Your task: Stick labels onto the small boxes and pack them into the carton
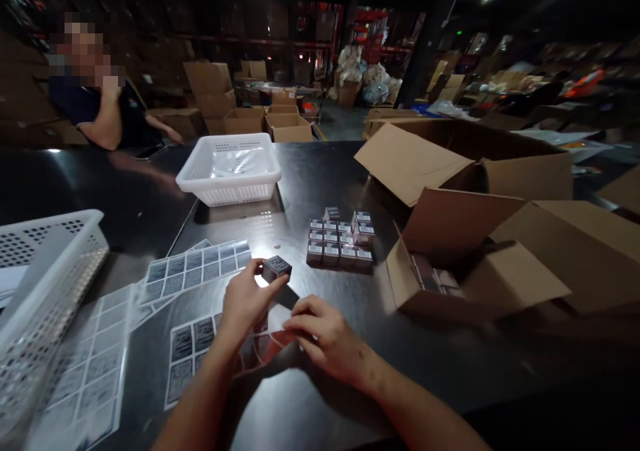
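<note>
My left hand [245, 301] holds a small dark box [276, 267] between thumb and fingers, just above the black table [320, 177]. My right hand [327, 334] rests beside it with fingers curled down on a sheet of labels [193, 344]; whether it grips a label is hidden. Further label sheets [200, 267] lie to the left. A block of several matching small boxes [340, 241] stands in rows a little beyond my hands.
An open cardboard carton [465, 264] with more small boxes inside sits at right, a larger open carton [480, 157] behind it. White plastic baskets stand at far centre [230, 167] and near left [45, 291]. A person [100, 104] leans on the table's far left.
</note>
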Demonstrator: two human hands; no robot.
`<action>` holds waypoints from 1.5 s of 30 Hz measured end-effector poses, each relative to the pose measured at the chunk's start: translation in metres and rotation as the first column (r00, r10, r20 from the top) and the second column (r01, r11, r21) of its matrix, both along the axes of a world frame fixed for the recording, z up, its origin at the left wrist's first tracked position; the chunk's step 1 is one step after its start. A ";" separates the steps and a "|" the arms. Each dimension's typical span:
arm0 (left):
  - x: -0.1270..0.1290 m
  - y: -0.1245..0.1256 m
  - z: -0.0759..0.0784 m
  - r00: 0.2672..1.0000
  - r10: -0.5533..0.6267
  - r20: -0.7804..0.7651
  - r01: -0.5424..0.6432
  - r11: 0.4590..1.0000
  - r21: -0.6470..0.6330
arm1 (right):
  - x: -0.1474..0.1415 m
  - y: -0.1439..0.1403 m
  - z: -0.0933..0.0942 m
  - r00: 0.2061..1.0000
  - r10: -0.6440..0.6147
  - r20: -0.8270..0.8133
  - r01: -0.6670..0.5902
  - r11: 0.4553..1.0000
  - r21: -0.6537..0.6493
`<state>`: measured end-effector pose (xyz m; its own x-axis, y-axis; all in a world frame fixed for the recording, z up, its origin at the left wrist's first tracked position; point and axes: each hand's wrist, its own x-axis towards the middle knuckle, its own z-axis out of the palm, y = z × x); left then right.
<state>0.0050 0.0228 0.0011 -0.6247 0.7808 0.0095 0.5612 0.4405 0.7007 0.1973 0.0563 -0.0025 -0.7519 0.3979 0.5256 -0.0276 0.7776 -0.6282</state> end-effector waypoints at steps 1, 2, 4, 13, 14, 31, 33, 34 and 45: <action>0.001 0.000 0.000 1.000 -0.023 -0.010 0.023 1.000 -0.021 | 0.000 0.000 0.000 1.000 0.002 0.008 -0.002 1.000 -0.031; 0.002 0.000 0.000 0.999 -0.039 -0.021 0.038 0.998 -0.042 | 0.000 0.000 0.001 1.000 -0.001 0.008 0.002 0.998 -0.066; 0.003 0.000 -0.001 0.998 -0.052 -0.031 0.049 0.996 -0.077 | -0.001 0.000 0.001 1.000 -0.018 -0.011 0.016 0.990 -0.142; 0.003 0.002 -0.001 0.999 -0.032 -0.017 0.030 0.995 -0.094 | -0.002 -0.003 -0.003 0.992 -0.078 -0.104 0.077 0.997 -0.007; 0.002 0.002 -0.001 1.000 -0.021 -0.013 0.020 0.996 -0.091 | -0.001 -0.003 -0.003 0.991 -0.076 -0.114 0.084 0.994 0.063; -0.001 0.001 -0.001 0.989 -0.140 0.041 0.114 0.919 0.378 | 0.019 0.011 0.034 0.880 0.073 -0.469 -0.262 0.898 -0.353; 0.004 0.000 0.001 0.972 -0.227 0.059 0.182 0.889 0.419 | 0.027 0.023 0.036 0.862 -0.088 -0.500 -0.195 0.852 -0.486; 0.008 -0.002 0.001 0.959 -0.275 0.075 0.218 0.877 0.428 | 0.030 0.028 0.035 0.853 -0.172 -0.492 -0.130 0.845 -0.519; 0.045 -0.018 0.000 0.918 -0.329 -0.223 0.391 0.847 0.361 | 0.006 0.013 0.012 0.913 -0.405 -0.042 0.247 0.633 -0.733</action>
<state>0.0497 0.0048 0.0015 -0.2673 0.8626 0.4294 0.7361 -0.1048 0.6687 0.2034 0.0691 0.0092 -0.4180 0.9033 0.0967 -0.0366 0.0896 -0.9953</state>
